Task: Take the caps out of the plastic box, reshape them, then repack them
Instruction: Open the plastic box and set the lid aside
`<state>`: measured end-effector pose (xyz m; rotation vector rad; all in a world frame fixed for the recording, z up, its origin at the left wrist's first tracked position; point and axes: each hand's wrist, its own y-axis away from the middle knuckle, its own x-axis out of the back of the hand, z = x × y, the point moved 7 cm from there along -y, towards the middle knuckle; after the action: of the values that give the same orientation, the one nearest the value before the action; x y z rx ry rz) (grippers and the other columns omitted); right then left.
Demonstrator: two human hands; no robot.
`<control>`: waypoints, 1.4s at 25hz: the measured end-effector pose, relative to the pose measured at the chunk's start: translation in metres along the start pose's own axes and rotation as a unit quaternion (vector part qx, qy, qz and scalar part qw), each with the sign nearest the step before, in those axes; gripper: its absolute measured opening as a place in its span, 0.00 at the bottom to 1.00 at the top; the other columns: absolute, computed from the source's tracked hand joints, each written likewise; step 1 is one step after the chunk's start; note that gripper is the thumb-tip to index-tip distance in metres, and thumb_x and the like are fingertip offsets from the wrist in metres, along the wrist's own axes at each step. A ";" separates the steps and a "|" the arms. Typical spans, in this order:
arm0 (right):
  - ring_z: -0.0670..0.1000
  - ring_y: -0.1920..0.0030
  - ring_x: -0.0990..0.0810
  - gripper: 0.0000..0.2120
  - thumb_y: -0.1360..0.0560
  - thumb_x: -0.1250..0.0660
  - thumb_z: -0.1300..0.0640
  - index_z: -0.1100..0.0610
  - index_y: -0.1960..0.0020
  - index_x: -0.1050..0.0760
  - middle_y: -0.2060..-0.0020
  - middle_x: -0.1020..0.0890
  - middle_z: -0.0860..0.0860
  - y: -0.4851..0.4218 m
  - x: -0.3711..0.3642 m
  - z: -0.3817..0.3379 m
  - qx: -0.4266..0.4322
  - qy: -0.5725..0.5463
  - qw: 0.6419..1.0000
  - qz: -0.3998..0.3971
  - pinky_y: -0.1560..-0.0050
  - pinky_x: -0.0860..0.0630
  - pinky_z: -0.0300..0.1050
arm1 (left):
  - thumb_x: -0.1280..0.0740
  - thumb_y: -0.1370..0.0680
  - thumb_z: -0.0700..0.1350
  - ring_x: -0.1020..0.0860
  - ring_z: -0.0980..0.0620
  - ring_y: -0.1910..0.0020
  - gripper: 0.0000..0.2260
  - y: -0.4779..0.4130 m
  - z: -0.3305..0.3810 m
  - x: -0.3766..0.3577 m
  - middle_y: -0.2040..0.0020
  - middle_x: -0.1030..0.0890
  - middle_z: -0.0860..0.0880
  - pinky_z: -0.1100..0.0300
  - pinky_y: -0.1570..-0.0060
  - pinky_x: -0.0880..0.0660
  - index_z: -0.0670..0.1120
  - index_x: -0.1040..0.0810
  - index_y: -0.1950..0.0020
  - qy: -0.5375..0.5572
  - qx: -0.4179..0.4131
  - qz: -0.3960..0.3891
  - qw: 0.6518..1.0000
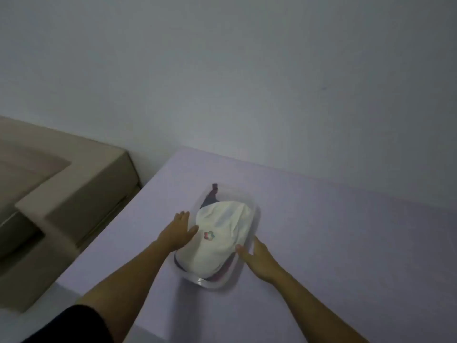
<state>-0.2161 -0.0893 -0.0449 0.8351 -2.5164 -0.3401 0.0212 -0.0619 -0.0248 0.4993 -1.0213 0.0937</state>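
A clear plastic box (210,283) lies on the lilac table (333,243). On top inside it sits a white cap (217,233) with a small coloured flower logo. Darker caps (210,196) show beneath it at the far end and along the near edge. My left hand (179,231) rests flat against the box's left side, thumb touching the white cap. My right hand (258,258) lies against the box's right side, thumb at the cap's edge. Fingers of both hands are spread, and neither closes around anything.
A beige sofa (61,194) stands to the left, below table height. A plain wall (247,82) runs behind the table's far edge. The table's left edge runs diagonally close to my left forearm.
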 end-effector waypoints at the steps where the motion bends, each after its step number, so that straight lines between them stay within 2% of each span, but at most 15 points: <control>1: 0.51 0.34 0.29 0.48 0.39 0.37 0.25 0.53 0.29 0.38 0.33 0.28 0.50 -0.007 -0.010 0.009 -0.017 -0.046 0.999 0.016 0.33 0.31 0.50 | 0.45 0.20 0.56 0.51 0.45 0.23 0.32 0.001 -0.013 -0.001 0.22 0.49 0.42 0.49 0.26 0.49 0.40 0.52 0.23 0.013 0.029 0.007 0.999; 3: 0.50 0.38 0.25 0.46 0.42 0.33 0.26 0.52 0.32 0.35 0.37 0.24 0.48 -0.017 -0.036 0.031 -0.071 -0.121 0.990 0.023 0.36 0.28 0.49 | 0.43 0.21 0.58 0.47 0.43 0.24 0.34 0.002 -0.037 -0.007 0.23 0.46 0.41 0.48 0.27 0.46 0.40 0.51 0.24 0.071 0.075 0.012 0.995; 5: 0.50 0.40 0.25 0.35 0.35 0.29 0.37 0.51 0.34 0.34 0.39 0.24 0.48 -0.017 -0.059 0.034 -0.072 -0.175 0.982 0.024 0.37 0.28 0.47 | 0.42 0.22 0.59 0.41 0.41 0.26 0.34 0.007 -0.049 -0.018 0.24 0.42 0.40 0.48 0.29 0.43 0.41 0.49 0.24 0.151 0.101 -0.006 0.983; 7: 0.51 0.41 0.23 0.27 0.31 0.27 0.47 0.52 0.37 0.33 0.41 0.23 0.51 -0.018 -0.062 0.035 -0.063 -0.188 0.978 0.064 0.39 0.26 0.49 | 0.42 0.22 0.58 0.35 0.40 0.29 0.32 0.011 -0.049 -0.028 0.27 0.36 0.39 0.48 0.32 0.38 0.40 0.43 0.26 0.208 0.122 -0.005 0.971; 10: 0.51 0.43 0.23 0.23 0.28 0.29 0.56 0.53 0.37 0.32 0.43 0.22 0.49 -0.010 -0.046 0.038 -0.066 -0.216 0.970 0.091 0.40 0.26 0.48 | 0.42 0.22 0.59 0.29 0.39 0.36 0.28 0.016 -0.041 -0.034 0.34 0.28 0.38 0.49 0.38 0.33 0.39 0.35 0.31 0.215 0.121 0.021 0.969; 14: 0.50 0.42 0.24 0.23 0.28 0.29 0.56 0.53 0.36 0.33 0.42 0.23 0.49 0.012 0.002 0.056 -0.059 -0.208 0.971 0.103 0.37 0.27 0.50 | 0.43 0.22 0.59 0.24 0.40 0.43 0.26 0.028 0.005 -0.052 0.40 0.23 0.39 0.51 0.44 0.29 0.39 0.32 0.35 0.204 0.075 0.063 0.974; 17: 0.53 0.43 0.22 0.25 0.29 0.28 0.56 0.56 0.35 0.32 0.42 0.21 0.53 0.044 0.050 0.083 -0.074 -0.209 0.966 0.135 0.39 0.25 0.55 | 0.43 0.21 0.59 0.23 0.40 0.45 0.26 0.043 0.060 -0.077 0.43 0.22 0.39 0.53 0.46 0.29 0.39 0.32 0.35 0.196 0.033 0.064 0.978; 22: 0.54 0.45 0.20 0.23 0.29 0.29 0.60 0.60 0.36 0.31 0.44 0.20 0.56 0.094 0.099 0.120 -0.091 -0.233 0.954 0.162 0.44 0.23 0.50 | 0.43 0.21 0.58 0.24 0.40 0.44 0.26 0.067 0.116 -0.121 0.42 0.22 0.39 0.52 0.45 0.29 0.38 0.33 0.35 0.208 0.009 0.033 0.978; 26: 0.52 0.47 0.20 0.20 0.28 0.30 0.62 0.58 0.38 0.31 0.45 0.20 0.54 0.111 0.105 0.134 -0.100 -0.252 0.948 0.166 0.46 0.23 0.46 | 0.43 0.21 0.57 0.24 0.41 0.46 0.25 0.074 0.131 -0.137 0.42 0.23 0.39 0.53 0.46 0.29 0.38 0.33 0.35 0.207 0.014 0.018 0.978; 29: 0.53 0.44 0.21 0.23 0.28 0.29 0.59 0.59 0.36 0.30 0.44 0.20 0.54 0.114 0.105 0.137 -0.093 -0.262 0.947 0.160 0.40 0.24 0.52 | 0.43 0.21 0.57 0.26 0.44 0.50 0.25 0.077 0.133 -0.142 0.42 0.23 0.39 0.54 0.48 0.30 0.37 0.33 0.36 0.214 0.024 0.008 0.977; 31: 0.54 0.43 0.21 0.27 0.30 0.27 0.55 0.59 0.35 0.31 0.43 0.20 0.54 0.115 0.104 0.138 -0.095 -0.267 0.946 0.155 0.39 0.26 0.55 | 0.43 0.21 0.57 0.25 0.42 0.46 0.25 0.077 0.134 -0.145 0.41 0.24 0.39 0.53 0.46 0.30 0.37 0.34 0.35 0.222 0.024 0.001 0.975; 33: 0.54 0.43 0.21 0.25 0.29 0.28 0.55 0.57 0.35 0.31 0.44 0.20 0.53 0.115 0.104 0.138 -0.092 -0.266 0.948 0.150 0.38 0.26 0.56 | 0.41 0.21 0.57 0.26 0.40 0.42 0.27 0.076 0.132 -0.148 0.38 0.26 0.39 0.53 0.45 0.30 0.38 0.36 0.32 0.245 0.037 -0.015 0.969; 35: 0.54 0.43 0.22 0.22 0.27 0.31 0.58 0.56 0.35 0.32 0.44 0.20 0.53 0.114 0.103 0.141 -0.098 -0.266 0.947 0.151 0.38 0.26 0.55 | 0.36 0.24 0.57 0.25 0.41 0.46 0.27 0.079 0.124 -0.148 0.40 0.25 0.39 0.53 0.48 0.28 0.37 0.34 0.35 0.243 0.060 -0.001 0.968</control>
<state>-0.4166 -0.0508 -0.0883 0.2895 -2.9775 -0.7822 -0.1795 -0.0242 -0.0682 0.5522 -0.5355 0.2650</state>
